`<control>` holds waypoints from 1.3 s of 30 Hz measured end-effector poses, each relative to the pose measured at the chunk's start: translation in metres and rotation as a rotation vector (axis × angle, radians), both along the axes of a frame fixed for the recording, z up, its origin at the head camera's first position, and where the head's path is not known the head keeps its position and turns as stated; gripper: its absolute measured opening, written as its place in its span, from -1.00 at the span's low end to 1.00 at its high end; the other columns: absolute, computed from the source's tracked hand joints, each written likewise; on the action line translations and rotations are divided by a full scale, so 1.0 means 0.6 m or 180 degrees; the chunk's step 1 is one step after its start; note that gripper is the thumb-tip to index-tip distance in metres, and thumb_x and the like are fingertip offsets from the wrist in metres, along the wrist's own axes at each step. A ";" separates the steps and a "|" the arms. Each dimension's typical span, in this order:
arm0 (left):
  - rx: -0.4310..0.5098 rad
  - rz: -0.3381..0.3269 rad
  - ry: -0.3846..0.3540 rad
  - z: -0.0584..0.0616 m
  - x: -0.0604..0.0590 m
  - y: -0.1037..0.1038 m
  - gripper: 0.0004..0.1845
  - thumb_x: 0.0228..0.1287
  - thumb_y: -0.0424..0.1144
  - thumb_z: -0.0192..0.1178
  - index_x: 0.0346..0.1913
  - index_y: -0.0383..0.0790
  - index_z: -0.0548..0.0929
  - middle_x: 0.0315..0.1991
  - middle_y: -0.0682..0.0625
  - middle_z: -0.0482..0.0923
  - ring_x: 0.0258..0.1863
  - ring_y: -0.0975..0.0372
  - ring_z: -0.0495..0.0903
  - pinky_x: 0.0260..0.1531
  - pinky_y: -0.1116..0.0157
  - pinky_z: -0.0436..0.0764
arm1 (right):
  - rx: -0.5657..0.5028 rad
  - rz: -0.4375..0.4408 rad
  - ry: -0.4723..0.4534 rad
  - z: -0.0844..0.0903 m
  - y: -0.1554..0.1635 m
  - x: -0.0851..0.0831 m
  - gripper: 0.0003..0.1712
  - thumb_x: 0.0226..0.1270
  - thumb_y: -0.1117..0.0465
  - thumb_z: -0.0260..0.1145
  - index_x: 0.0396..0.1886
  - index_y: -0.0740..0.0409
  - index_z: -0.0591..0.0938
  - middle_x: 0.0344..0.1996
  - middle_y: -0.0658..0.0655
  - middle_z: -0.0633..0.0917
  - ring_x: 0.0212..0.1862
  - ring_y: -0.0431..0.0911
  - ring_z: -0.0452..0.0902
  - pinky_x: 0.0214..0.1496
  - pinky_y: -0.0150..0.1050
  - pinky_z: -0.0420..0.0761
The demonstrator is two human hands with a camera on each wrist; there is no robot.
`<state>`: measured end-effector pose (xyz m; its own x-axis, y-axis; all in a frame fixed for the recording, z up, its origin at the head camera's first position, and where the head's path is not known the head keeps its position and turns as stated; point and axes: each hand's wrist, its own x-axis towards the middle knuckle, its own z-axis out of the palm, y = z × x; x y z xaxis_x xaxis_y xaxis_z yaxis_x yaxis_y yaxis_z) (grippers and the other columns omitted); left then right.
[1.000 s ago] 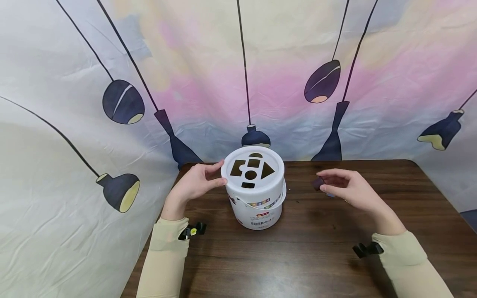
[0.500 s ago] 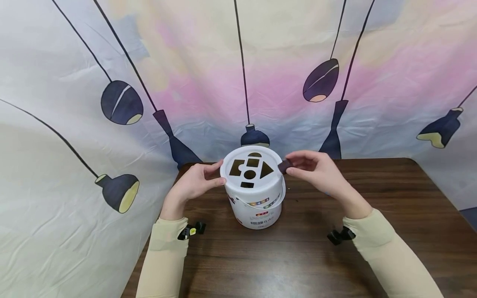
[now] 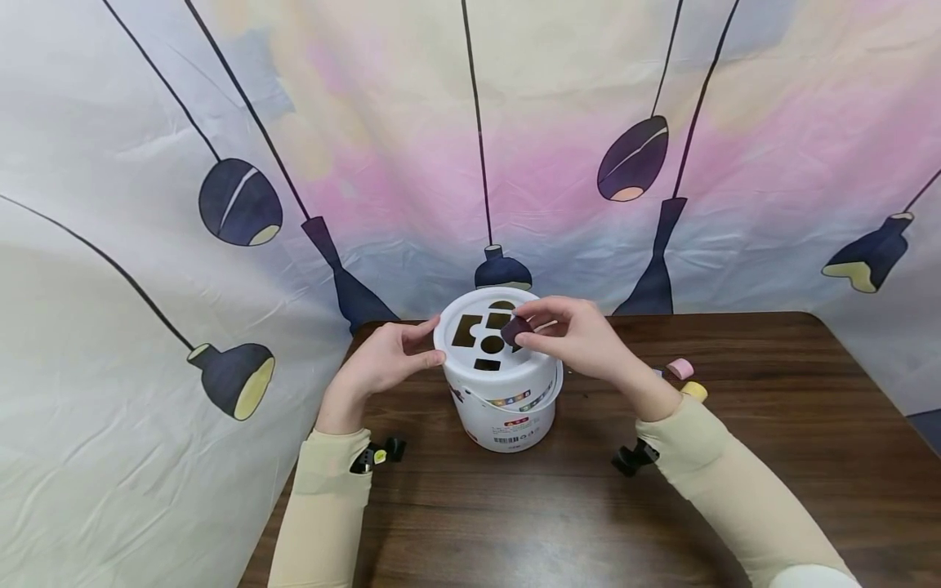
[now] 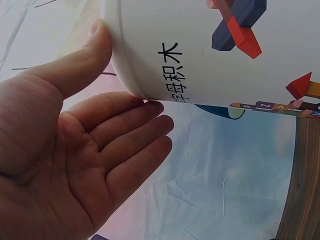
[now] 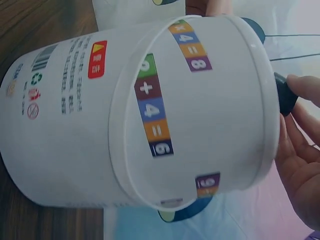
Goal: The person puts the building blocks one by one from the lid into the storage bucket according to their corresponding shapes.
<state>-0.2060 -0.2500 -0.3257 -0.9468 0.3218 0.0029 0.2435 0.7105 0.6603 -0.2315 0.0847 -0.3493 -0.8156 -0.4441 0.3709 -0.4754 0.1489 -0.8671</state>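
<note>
A white bucket (image 3: 507, 425) stands upright on the table, its lid (image 3: 524, 364) cut with several shaped holes. My left hand (image 3: 378, 359) rests on the left side of the lid's rim with thumb and index finger apart; in the left wrist view the other fingers extend loosely beside the bucket. Between thumb and fingertips, my right hand (image 3: 588, 339) pinches a small dark purple block (image 3: 517, 331) over the lid, hiding much of the triangular hole. From the right wrist view, the dark block (image 5: 285, 95) is at the lid's top surface; whether it touches is unclear.
Right of the bucket, partly behind the right forearm, lie a pink block (image 3: 680, 368), a yellow block (image 3: 694, 392) and a bit of a blue one (image 3: 657, 372). A painted cloth (image 3: 559, 229) hangs behind the brown wooden table (image 3: 500, 523). The bucket's handle (image 3: 556, 390) hangs down.
My right hand has carried the dark block leftward from the table's right side to above the lid. Pink and yellow blocks have come into view behind it. The left hand keeps its place.
</note>
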 end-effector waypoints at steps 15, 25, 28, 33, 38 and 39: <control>0.0005 0.0003 0.0054 -0.006 -0.001 0.001 -0.24 0.43 0.03 0.45 0.58 -0.06 0.44 0.52 -0.05 0.43 -0.11 0.02 0.60 0.02 0.12 0.50 | 0.0538 -0.0026 0.0459 0.000 -0.046 -0.013 -0.60 0.34 0.19 0.60 0.15 0.14 0.83 -0.13 0.06 0.82 -0.13 -0.11 0.77 -0.04 -0.13 0.75; 0.0060 -0.0017 0.0067 -0.007 0.000 -0.002 -0.24 0.44 0.02 0.45 0.58 -0.08 0.44 0.52 -0.05 0.43 0.45 0.04 0.46 0.24 0.02 0.53 | 0.0777 -0.0176 0.0756 -0.006 -0.061 -0.002 -0.61 0.34 0.18 0.61 0.13 0.12 0.83 -0.15 0.04 0.83 -0.18 -0.14 0.77 -0.08 -0.15 0.74; 0.0055 -0.0027 0.0083 -0.008 -0.001 -0.002 -0.25 0.44 0.01 0.45 0.59 -0.09 0.43 0.52 -0.06 0.43 0.39 0.03 0.52 0.19 0.04 0.54 | 0.0841 -0.0214 0.0791 -0.006 -0.062 0.001 -0.61 0.35 0.18 0.61 0.14 0.12 0.83 -0.17 0.03 0.82 -0.18 -0.14 0.77 -0.08 -0.14 0.75; 0.0020 -0.0044 0.0114 -0.009 -0.001 -0.003 -0.24 0.44 0.02 0.44 0.59 -0.09 0.43 0.52 -0.05 0.43 0.29 0.10 0.57 0.06 0.11 0.51 | 0.0905 -0.0233 0.0844 -0.009 -0.061 0.006 -0.62 0.36 0.20 0.60 0.15 0.12 0.82 -0.14 0.03 0.80 -0.15 -0.12 0.77 -0.07 -0.12 0.74; 0.0045 -0.0044 0.0096 -0.009 0.000 -0.002 -0.24 0.44 0.02 0.45 0.59 -0.09 0.42 0.52 -0.05 0.43 0.27 0.10 0.57 0.06 0.11 0.50 | 0.0925 -0.0229 0.0879 -0.010 -0.060 0.008 -0.61 0.39 0.18 0.57 0.18 0.13 0.81 -0.07 0.04 0.79 -0.10 -0.10 0.76 -0.02 -0.12 0.74; 0.0045 -0.0040 0.0093 -0.009 0.000 -0.003 -0.24 0.44 0.02 0.44 0.59 -0.08 0.42 0.52 -0.05 0.43 0.27 0.11 0.57 0.06 0.11 0.50 | 0.0924 -0.0229 0.0884 -0.009 -0.060 0.008 -0.61 0.40 0.18 0.56 0.18 0.14 0.80 -0.06 0.04 0.80 -0.09 -0.10 0.76 -0.01 -0.13 0.74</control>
<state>-0.2060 -0.2516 -0.3311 -0.9421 0.3335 0.0349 0.2716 0.6979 0.6627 -0.2266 0.0485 -0.3548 -0.7350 -0.5081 0.4491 -0.6649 0.4100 -0.6244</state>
